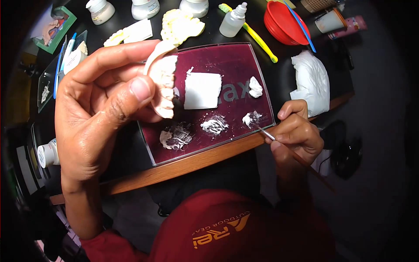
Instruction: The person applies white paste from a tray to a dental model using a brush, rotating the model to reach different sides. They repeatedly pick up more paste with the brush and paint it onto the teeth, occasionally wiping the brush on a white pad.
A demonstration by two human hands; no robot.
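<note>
My left hand [104, 94] is raised over the left of the maroon board [235, 59], gripping a dental cast [164, 83] between thumb and fingers. The cast is cream, with a curved row of teeth facing right. Low on the right, my right hand [299, 133] holds a thin brush [267, 133] with a metal ferrule and brown handle. Its tip rests in the rightmost white paste smear [252, 118]. Two further smears, a middle one [214, 125] and a left one [175, 138], lie along the board's near side. Above them sits a folded white tissue [202, 91].
A white lump [255, 87] lies on the board's right. Behind it are a dropper bottle [232, 22], a yellow toothbrush [257, 38] and a red bowl [283, 26]. Crumpled white tissue [310, 81] lies right, several white jars at the back. The wooden table edge [196, 162] runs nearest me.
</note>
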